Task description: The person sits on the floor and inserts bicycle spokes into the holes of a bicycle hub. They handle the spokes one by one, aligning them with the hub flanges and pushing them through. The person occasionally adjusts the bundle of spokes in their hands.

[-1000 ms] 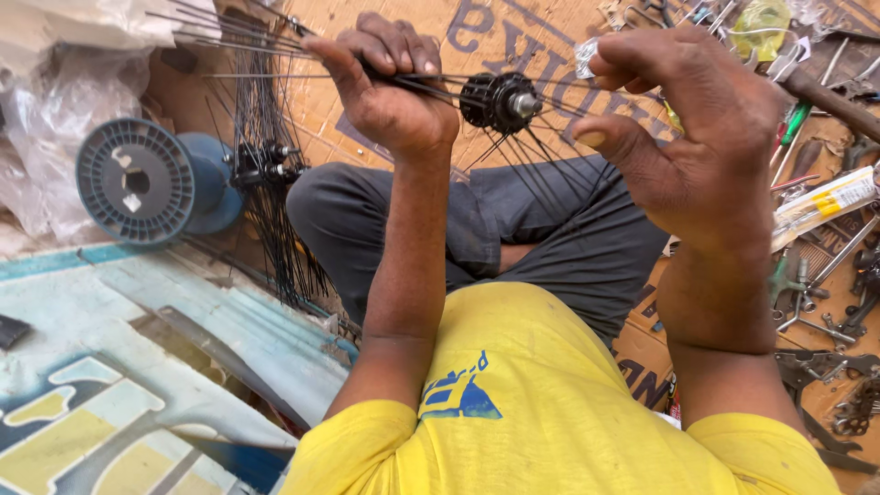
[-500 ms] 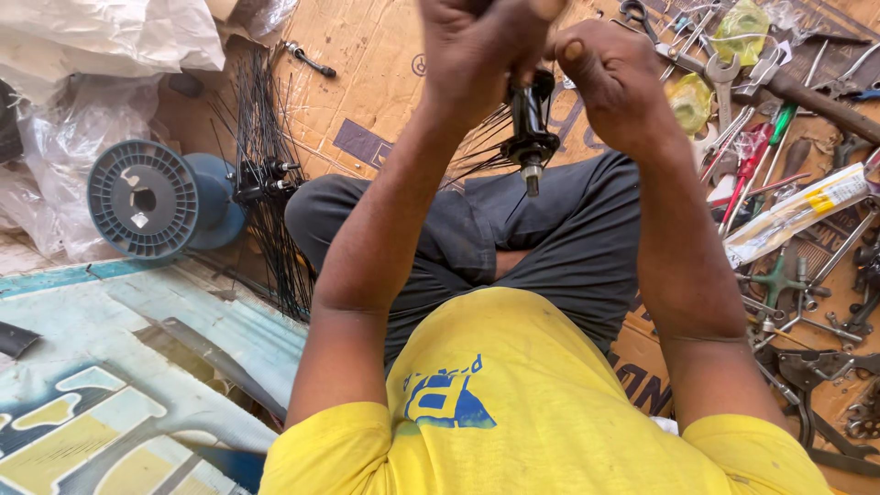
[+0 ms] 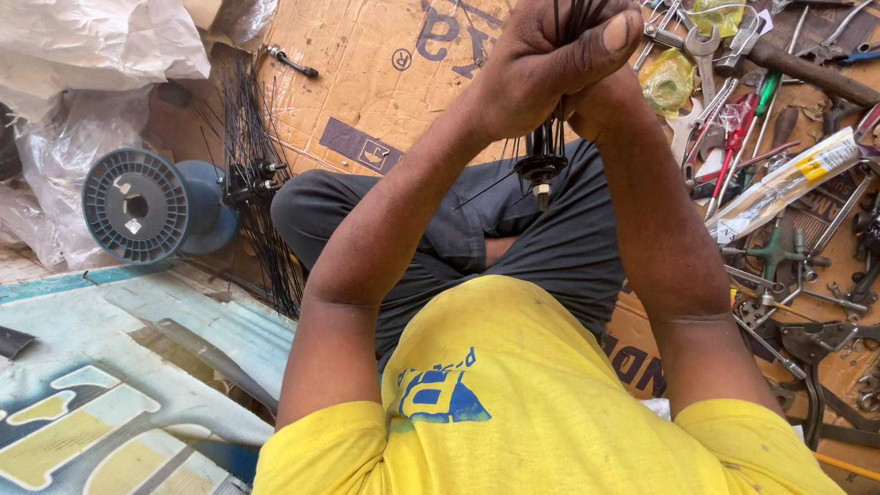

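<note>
I'm gripping a bundle of black spokes (image 3: 570, 27) up in front of me, my left hand (image 3: 550, 64) wrapping tightly around them, thumb pressing across the front. My right hand (image 3: 612, 96) is tucking in behind, touching the left; it's mostly hidden, so I cannot tell how its fingers are sitting. The wheel hub (image 3: 541, 163) is hanging just below my hands, axle end pointing down over my lap. Cardboard (image 3: 385, 82) is lying under me on the floor. Off to my left, a grey-blue spool (image 3: 137, 206) is resting beside another spoked hub (image 3: 252, 179). To my right, wrenches (image 3: 706, 46) and screwdrivers (image 3: 747, 119) are lying scattered.
</note>
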